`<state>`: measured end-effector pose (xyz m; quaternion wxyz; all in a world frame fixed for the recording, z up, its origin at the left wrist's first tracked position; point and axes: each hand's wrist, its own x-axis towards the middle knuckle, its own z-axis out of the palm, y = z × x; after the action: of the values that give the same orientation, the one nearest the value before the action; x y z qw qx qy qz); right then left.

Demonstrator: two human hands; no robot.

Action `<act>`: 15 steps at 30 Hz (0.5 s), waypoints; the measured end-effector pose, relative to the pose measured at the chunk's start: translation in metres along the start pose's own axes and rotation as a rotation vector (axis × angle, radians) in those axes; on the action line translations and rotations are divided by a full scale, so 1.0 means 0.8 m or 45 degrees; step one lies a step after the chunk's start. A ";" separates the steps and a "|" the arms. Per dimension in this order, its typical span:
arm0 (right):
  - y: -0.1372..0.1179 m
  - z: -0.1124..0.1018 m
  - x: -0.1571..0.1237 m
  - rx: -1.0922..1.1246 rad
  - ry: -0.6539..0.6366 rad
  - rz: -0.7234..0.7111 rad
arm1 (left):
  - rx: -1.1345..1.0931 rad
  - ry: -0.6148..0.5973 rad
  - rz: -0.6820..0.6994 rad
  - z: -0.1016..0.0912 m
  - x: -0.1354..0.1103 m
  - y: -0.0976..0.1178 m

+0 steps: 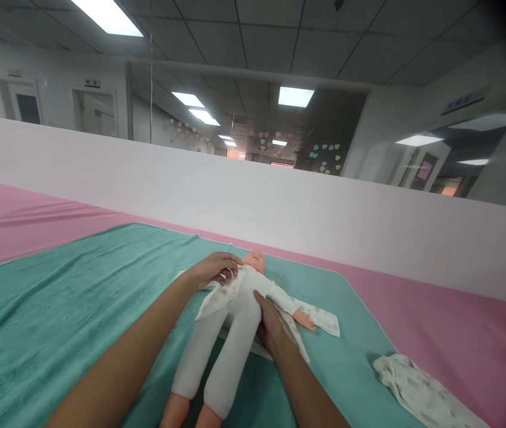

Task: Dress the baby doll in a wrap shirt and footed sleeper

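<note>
A baby doll (230,333) with a soft white body lies on its back on a teal towel (56,315), head pointing away from me. Under it is spread an open white printed baby garment (319,318). My left hand (212,270) rests on the doll's left shoulder, fingers curled and pinching the garment's edge near the neck. My right hand (270,324) lies on the doll's right side at the waist, fingers pressed on the garment flap there. The doll's right arm sticks out over the sleeve.
A second small white printed garment (417,389) lies crumpled at the towel's right edge on the pink sheet (435,321). A low white partition (279,202) runs across behind the bed, with a dim room beyond it.
</note>
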<state>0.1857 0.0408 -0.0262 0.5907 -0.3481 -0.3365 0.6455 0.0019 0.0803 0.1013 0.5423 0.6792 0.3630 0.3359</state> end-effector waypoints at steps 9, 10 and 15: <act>-0.007 0.002 -0.006 -0.032 -0.076 -0.047 | 1.227 0.420 0.237 0.051 0.024 -0.040; -0.008 0.002 -0.007 -0.037 -0.075 -0.053 | 1.325 0.447 0.238 0.058 0.025 -0.046; -0.008 -0.004 -0.005 -0.045 -0.014 -0.071 | 1.373 0.482 0.035 0.057 0.035 -0.053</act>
<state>0.1917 0.0377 -0.0222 0.6002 -0.3455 -0.3606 0.6248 0.0493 0.0884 0.0528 0.0401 0.7926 0.5649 0.2259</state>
